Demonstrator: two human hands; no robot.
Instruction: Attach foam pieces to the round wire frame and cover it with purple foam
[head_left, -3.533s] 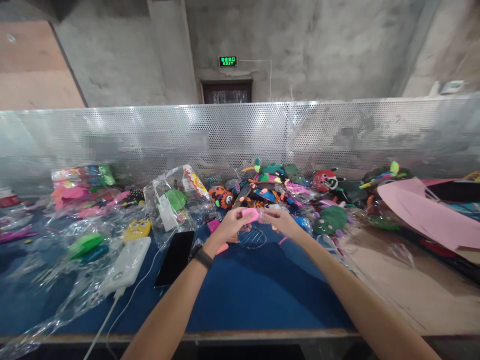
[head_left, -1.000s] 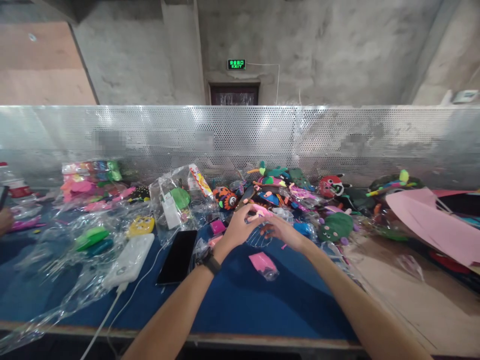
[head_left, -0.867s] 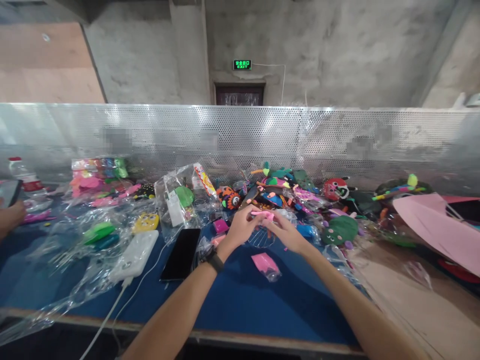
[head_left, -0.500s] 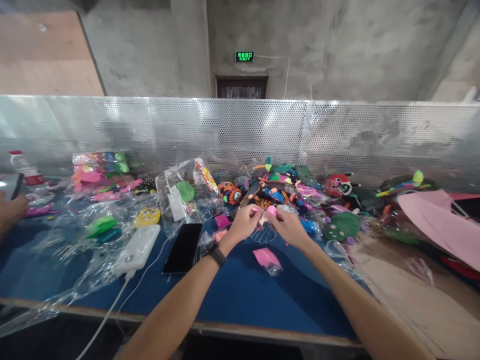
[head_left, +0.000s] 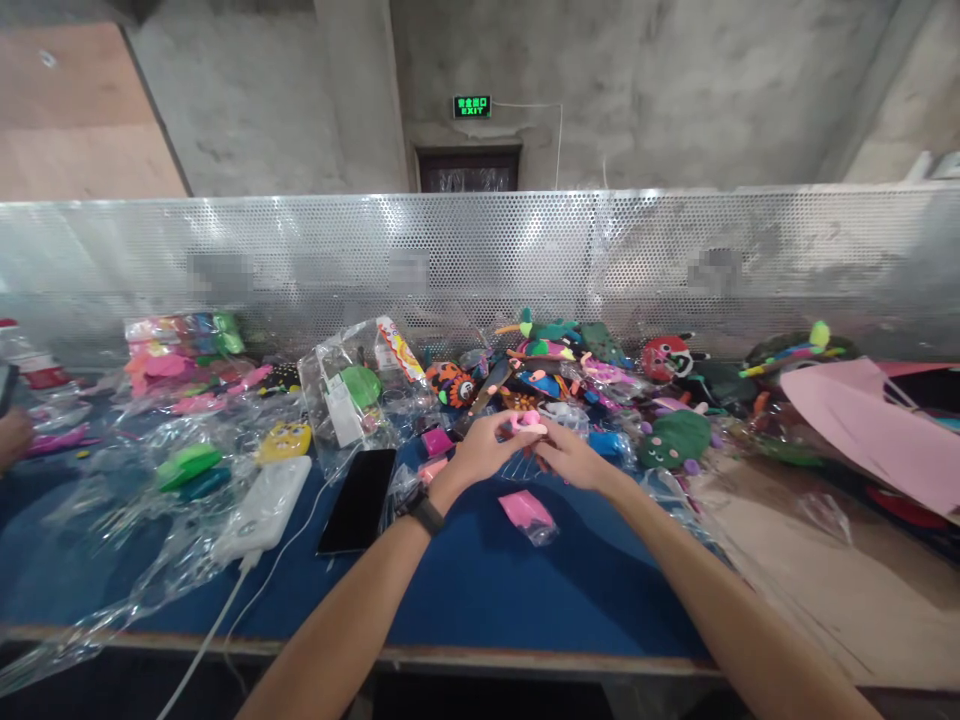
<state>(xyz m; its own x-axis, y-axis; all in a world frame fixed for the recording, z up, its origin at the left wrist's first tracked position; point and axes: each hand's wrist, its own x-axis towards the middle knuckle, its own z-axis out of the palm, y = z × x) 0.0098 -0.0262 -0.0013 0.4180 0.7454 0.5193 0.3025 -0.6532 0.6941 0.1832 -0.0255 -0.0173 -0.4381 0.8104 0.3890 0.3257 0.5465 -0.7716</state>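
A small lump of bright pink modelling clay [head_left: 529, 419] is held up over the blue table, between the fingers of both hands. My left hand [head_left: 484, 446], with a dark band on the wrist, pinches it from the left. From the other side my right hand [head_left: 576, 456] closes on it, its thumb and fingertips partly hidden. Below the hands lies a pink clay packet [head_left: 527, 515] in clear wrapping. A magenta packet [head_left: 437, 441] rests just left of my left hand.
A black phone [head_left: 357, 502] and white power bank [head_left: 266, 506] with a cable lie left. Behind is a heap of clay figures [head_left: 547, 372]. A green clay figure [head_left: 676, 438] sits right, near pink sheets [head_left: 870, 430]. Another person's hand [head_left: 13, 438] shows far left.
My hands have drawn closer together around the pink clay, and the right fingers have turned beneath it. The view has shifted slightly. The other person's hand shows less at the left edge.
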